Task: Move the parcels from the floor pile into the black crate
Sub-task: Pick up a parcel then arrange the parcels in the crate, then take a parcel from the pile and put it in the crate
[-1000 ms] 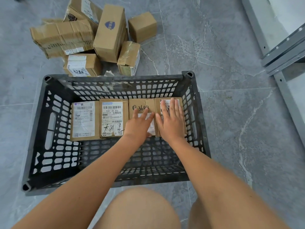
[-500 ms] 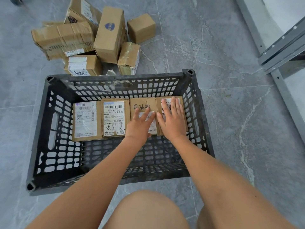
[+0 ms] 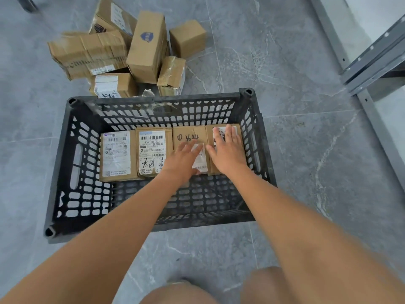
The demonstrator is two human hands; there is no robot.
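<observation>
black crate (image 3: pixel 65 163), brown parcels (image 3: pixel 146 44)

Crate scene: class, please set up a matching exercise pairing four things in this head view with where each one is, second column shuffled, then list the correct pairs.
Column one:
1. left hand
2. right hand
3. crate
4. blue-logo box

Column two:
A. in the floor pile beyond the crate
B. flat on the rightmost parcel in the crate
C. on the grey tile floor, holding a row of four parcels
D. on the parcel marked 3644

Pairs: 1-D, 2-B, 3-C, 4-A
</observation>
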